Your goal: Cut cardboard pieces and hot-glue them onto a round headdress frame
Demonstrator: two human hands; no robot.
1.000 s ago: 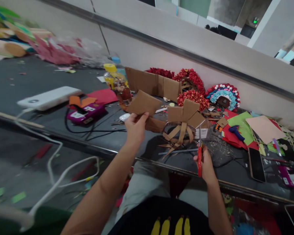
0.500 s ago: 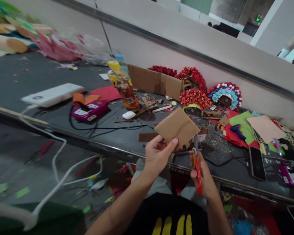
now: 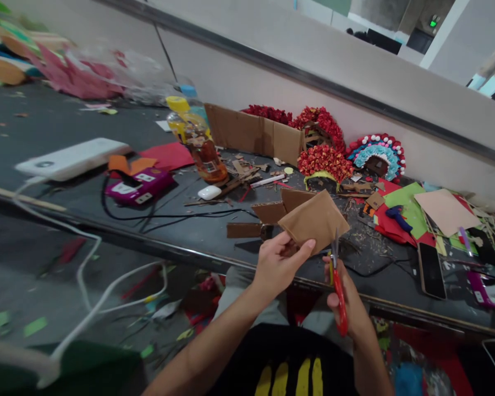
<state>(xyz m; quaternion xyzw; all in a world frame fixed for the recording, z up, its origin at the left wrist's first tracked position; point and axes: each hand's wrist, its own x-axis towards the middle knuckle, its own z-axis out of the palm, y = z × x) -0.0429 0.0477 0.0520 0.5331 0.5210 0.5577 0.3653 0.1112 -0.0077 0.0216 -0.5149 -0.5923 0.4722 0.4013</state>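
Observation:
My left hand (image 3: 278, 267) pinches the lower edge of a brown cardboard piece (image 3: 315, 220) and holds it up over the near edge of the dark table (image 3: 66, 201). My right hand (image 3: 348, 305) grips red-handled scissors (image 3: 337, 275), blades pointing up and touching the cardboard's right lower edge. More cardboard bits (image 3: 268, 212) lie on the table just behind the held piece.
A cardboard box (image 3: 253, 135) with red flower crafts (image 3: 324, 159) stands at the back. A bottle (image 3: 198, 143), a pink device (image 3: 138, 187), a white power bank (image 3: 72, 159), cables, coloured paper (image 3: 408, 212) and a phone (image 3: 432, 272) lie around. Scraps litter the floor at left.
My left hand brought the cardboard piece from the left down to the scissors. The cardboard basket shape seen earlier is now hidden behind the piece. The view shifted slightly.

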